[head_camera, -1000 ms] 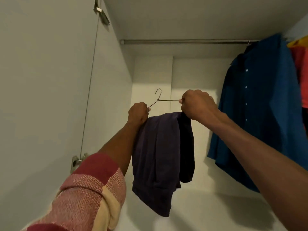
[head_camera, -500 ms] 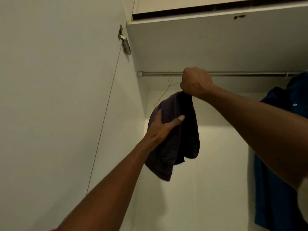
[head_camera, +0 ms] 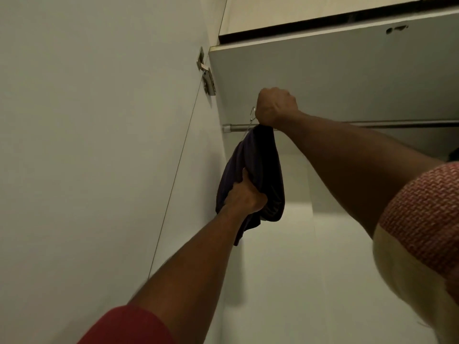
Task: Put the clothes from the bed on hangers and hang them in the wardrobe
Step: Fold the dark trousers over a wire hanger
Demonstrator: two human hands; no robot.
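Right hand (head_camera: 275, 108) fisted round hanger (head_camera: 251, 117), top of dark garment (head_camera: 258, 175) bunched under it, at left end of wardrobe rail (head_camera: 238, 127). Left hand (head_camera: 244, 194) grips cloth lower down. Hook above rail, not seated. Risk: left-hand tug drags garment off hanger; hook misses rail, bundle drops.

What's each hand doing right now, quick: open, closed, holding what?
Left hand: closed, gripping the dark garment partway down.
Right hand: closed in a fist at the top of the garment, by the wire hanger, level with the rail.
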